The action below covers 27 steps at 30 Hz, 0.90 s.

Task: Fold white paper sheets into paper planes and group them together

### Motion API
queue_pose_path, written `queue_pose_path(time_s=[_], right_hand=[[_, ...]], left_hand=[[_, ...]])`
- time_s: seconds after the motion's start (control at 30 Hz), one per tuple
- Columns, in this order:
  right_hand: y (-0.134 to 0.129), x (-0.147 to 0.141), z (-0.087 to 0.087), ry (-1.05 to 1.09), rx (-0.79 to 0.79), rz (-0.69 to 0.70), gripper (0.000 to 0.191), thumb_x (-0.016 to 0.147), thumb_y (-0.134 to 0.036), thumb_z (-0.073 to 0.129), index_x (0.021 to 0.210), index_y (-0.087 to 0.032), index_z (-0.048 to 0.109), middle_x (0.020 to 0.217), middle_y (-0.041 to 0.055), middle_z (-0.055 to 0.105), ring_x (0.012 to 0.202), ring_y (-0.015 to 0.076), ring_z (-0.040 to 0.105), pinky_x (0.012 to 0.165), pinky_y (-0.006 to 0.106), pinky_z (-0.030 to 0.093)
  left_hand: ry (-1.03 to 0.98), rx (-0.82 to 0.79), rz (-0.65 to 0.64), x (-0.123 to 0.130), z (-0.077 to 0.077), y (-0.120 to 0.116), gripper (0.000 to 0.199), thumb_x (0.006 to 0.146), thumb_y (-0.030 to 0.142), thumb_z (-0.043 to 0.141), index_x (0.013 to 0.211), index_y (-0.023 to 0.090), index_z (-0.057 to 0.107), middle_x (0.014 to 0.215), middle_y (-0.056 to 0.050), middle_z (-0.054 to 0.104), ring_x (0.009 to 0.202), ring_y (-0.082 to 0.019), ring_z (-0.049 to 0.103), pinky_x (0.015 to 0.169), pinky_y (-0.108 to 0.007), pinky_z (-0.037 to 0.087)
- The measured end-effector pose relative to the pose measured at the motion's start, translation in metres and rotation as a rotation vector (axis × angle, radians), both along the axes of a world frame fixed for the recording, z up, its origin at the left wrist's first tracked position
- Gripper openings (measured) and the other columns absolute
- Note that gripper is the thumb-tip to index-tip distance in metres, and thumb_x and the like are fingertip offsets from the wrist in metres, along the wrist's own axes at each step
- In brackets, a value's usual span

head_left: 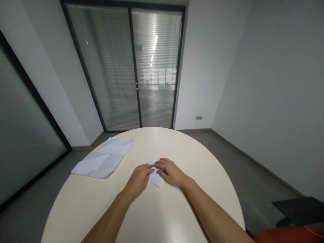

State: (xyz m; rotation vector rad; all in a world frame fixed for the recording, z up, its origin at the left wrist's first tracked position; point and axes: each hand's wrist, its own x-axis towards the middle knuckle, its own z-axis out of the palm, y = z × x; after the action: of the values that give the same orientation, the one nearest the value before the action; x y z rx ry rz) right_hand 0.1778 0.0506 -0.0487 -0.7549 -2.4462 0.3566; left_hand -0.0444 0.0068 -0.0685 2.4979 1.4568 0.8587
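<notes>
White, small piece of paper with straight edges point(156, 179) lies on the round, cream-coloured table with a smooth top point(154, 219), between my two bare hands and partly under their fingers. Its lower part comes out toward me, in the gap between the hands, and it finishes in a corner which points to my side. A little of its upper part is also visible, near the fingertips.

My left hand point(139, 178) is on the left of the small paper. Its fingers are together and lightly bent, and the thumb and the fingertips reach over the left edge. My right hand point(171, 172) comes from the other side; its fingers extend to the left across the upper part of the paper, while the thumb lies lower, near the right edge. The fingertips of both hands nearly meet above the paper. Both hands touch it, but whether they pinch it or only press it on the table, I cannot tell.

Farther away, at the left edge of the table, rests a larger, white, creased stack of paper point(103, 158), well apart from the small piece and nearer to my left hand than to my right one. Behind the table stand dark-framed glass panels with horizontal blinds point(157, 104).
</notes>
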Motion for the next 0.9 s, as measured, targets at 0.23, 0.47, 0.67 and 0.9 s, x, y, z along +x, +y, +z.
queue_pose_path(time_s=[0.23, 0.47, 0.67, 0.9], right_hand=[[0.000, 0.000, 0.002, -0.014, 0.012, -0.046, 0.024, 0.097, -0.022, 0.057, 0.114, -0.020, 0.073, 0.109, 0.0089, 0.074, 0.111, 0.0231, 0.062, 0.104, 0.043, 0.045], [0.003, 0.002, -0.001, 0.002, 0.013, -0.026, 0.031, 0.095, -0.015, 0.054, 0.120, -0.019, 0.071, 0.122, 0.0095, 0.071, 0.120, 0.0221, 0.060, 0.116, 0.045, 0.037], [0.002, 0.004, 0.000, -0.017, -0.036, -0.005, 0.034, 0.095, -0.018, 0.054, 0.126, -0.017, 0.069, 0.129, 0.0127, 0.070, 0.125, 0.0217, 0.060, 0.122, 0.047, 0.029], [0.005, 0.004, -0.001, 0.020, -0.004, -0.111, 0.025, 0.092, -0.018, 0.060, 0.111, -0.022, 0.076, 0.119, 0.0089, 0.073, 0.117, 0.0241, 0.062, 0.109, 0.045, 0.042]], left_hand=[[0.004, -0.063, -0.051, 0.004, 0.012, -0.004, 0.042, 0.089, 0.000, 0.053, 0.114, 0.025, 0.075, 0.130, -0.003, 0.070, 0.113, -0.023, 0.059, 0.101, -0.043, 0.050], [-0.028, -0.073, -0.092, 0.003, 0.011, -0.006, 0.040, 0.089, 0.001, 0.052, 0.114, 0.023, 0.075, 0.130, -0.003, 0.070, 0.115, -0.022, 0.059, 0.103, -0.041, 0.049], [-0.021, -0.056, -0.079, 0.005, 0.015, -0.010, 0.030, 0.095, 0.014, 0.055, 0.116, 0.023, 0.074, 0.130, -0.004, 0.070, 0.115, -0.023, 0.060, 0.103, -0.043, 0.049], [0.085, -0.018, -0.029, 0.002, 0.011, -0.011, 0.033, 0.097, 0.025, 0.056, 0.128, 0.024, 0.069, 0.139, -0.007, 0.064, 0.124, -0.027, 0.056, 0.108, -0.049, 0.045]])
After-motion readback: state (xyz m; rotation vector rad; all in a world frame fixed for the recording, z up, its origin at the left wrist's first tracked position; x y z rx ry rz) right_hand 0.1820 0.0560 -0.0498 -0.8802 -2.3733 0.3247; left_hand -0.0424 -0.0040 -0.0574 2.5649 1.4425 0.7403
